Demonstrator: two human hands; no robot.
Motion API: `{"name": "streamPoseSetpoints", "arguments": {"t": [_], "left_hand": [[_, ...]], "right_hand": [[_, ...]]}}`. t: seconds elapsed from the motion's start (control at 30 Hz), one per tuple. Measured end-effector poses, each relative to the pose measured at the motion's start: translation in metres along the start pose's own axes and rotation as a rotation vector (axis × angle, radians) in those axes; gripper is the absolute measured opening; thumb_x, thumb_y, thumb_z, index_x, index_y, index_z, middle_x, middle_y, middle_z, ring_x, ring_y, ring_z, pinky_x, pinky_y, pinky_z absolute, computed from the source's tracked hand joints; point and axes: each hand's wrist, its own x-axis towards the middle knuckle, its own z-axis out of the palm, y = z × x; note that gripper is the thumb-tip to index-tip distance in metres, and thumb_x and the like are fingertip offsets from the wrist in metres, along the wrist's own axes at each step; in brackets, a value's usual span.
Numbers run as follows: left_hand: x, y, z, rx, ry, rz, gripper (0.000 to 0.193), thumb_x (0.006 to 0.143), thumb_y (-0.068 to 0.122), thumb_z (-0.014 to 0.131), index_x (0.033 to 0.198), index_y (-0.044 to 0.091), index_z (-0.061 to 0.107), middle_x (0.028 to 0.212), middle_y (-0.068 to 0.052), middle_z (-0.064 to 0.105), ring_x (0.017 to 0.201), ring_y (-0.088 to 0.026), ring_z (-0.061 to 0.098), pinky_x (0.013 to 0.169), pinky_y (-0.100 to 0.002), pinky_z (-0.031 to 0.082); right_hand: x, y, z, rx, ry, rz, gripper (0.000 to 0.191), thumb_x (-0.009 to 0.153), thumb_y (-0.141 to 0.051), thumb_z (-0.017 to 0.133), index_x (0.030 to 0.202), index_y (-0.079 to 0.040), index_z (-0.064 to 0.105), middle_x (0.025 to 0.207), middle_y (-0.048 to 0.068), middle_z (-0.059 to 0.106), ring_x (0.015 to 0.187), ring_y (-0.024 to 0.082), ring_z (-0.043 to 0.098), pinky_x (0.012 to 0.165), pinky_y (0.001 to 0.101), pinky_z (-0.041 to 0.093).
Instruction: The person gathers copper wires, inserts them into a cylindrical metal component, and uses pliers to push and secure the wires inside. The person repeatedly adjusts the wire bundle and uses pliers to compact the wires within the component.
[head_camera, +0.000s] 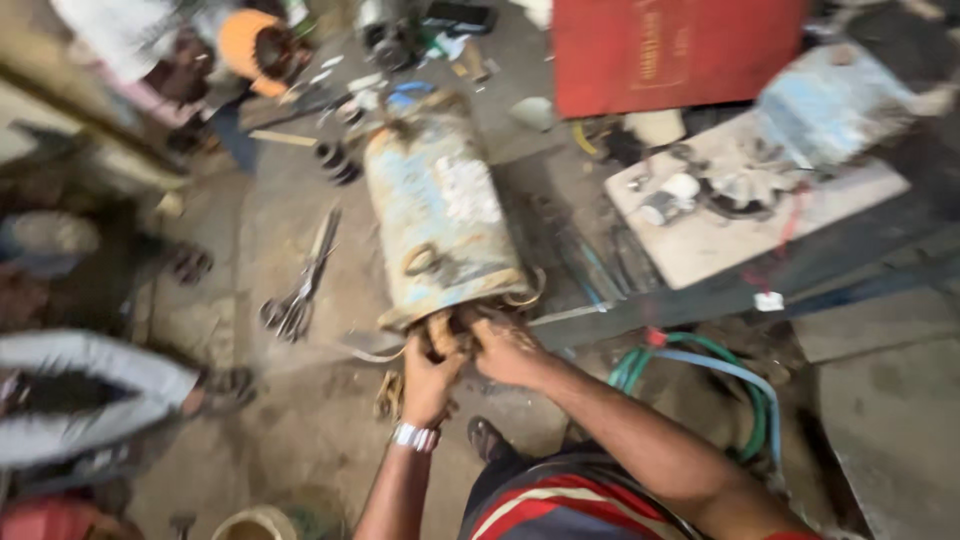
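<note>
I have both hands at the near end of a worn blue motor (436, 205) lying on the floor: left hand (432, 375) and right hand (508, 350) fingers closed around its wire bundle (440, 330), steadying it.

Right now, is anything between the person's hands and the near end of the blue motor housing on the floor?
Nothing visible. Both the left hand and the right hand are already at the near end of the motor housing, at the tan windings sticking out of it. The picture is blurred, so the exact grip is unclear.
</note>
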Motion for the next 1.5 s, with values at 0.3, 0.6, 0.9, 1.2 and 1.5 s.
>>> {"name": "streamPoseSetpoints", "arguments": {"t": [0.3, 0.6, 0.9, 1.2, 1.5], "left_hand": [[0.004, -0.007, -0.012, -0.243, -0.089, -0.08, 0.045, 0.081, -0.003, 0.068, 0.124, -0.003, 0.056, 0.101, -0.01, 0.066, 0.073, -0.014, 0.059, 0.053, -0.026, 0.047], [0.008, 0.002, -0.019, -0.329, -0.165, -0.165, 0.042, 0.082, -0.003, 0.062, 0.122, 0.004, 0.056, 0.099, -0.008, 0.072, 0.067, -0.009, 0.064, 0.044, -0.02, 0.038], [0.007, 0.021, -0.015, -0.232, -0.214, -0.162, 0.03, 0.081, -0.007, 0.071, 0.108, -0.001, 0.06, 0.077, -0.003, 0.063, 0.05, -0.007, 0.048, 0.04, -0.023, 0.034], [0.005, 0.036, -0.011, -0.267, -0.296, -0.155, 0.031, 0.079, -0.008, 0.071, 0.108, -0.001, 0.064, 0.073, -0.004, 0.064, 0.047, -0.008, 0.05, 0.038, -0.023, 0.034], [0.005, 0.035, -0.039, -0.605, -0.527, -0.362, 0.022, 0.079, -0.009, 0.069, 0.098, -0.001, 0.06, 0.072, -0.004, 0.06, 0.042, -0.006, 0.041, 0.042, -0.022, 0.032]], "right_hand": [[0.009, 0.01, 0.009, -0.059, -0.102, 0.095, 0.039, 0.091, -0.012, 0.058, 0.129, -0.005, 0.062, 0.132, 0.024, 0.063, 0.121, 0.041, 0.061, 0.101, 0.0497, 0.048], [0.007, 0.002, -0.003, -0.105, -0.152, 0.098, 0.041, 0.088, -0.013, 0.065, 0.129, -0.008, 0.063, 0.13, 0.02, 0.068, 0.122, 0.037, 0.065, 0.103, 0.0464, 0.051], [0.001, 0.003, -0.01, 0.058, -0.101, -0.007, 0.042, 0.083, -0.019, 0.078, 0.124, -0.015, 0.068, 0.127, 0.014, 0.07, 0.119, 0.032, 0.066, 0.102, 0.0428, 0.052], [-0.005, -0.004, -0.012, -0.167, -0.101, 0.084, 0.039, 0.086, -0.024, 0.073, 0.125, -0.024, 0.07, 0.123, 0.008, 0.072, 0.113, 0.03, 0.067, 0.094, 0.0444, 0.052], [-0.01, -0.001, -0.013, -0.236, 0.009, -0.078, 0.035, 0.084, -0.029, 0.075, 0.119, -0.022, 0.072, 0.126, 0.006, 0.072, 0.111, 0.03, 0.069, 0.093, 0.0445, 0.054]]}}
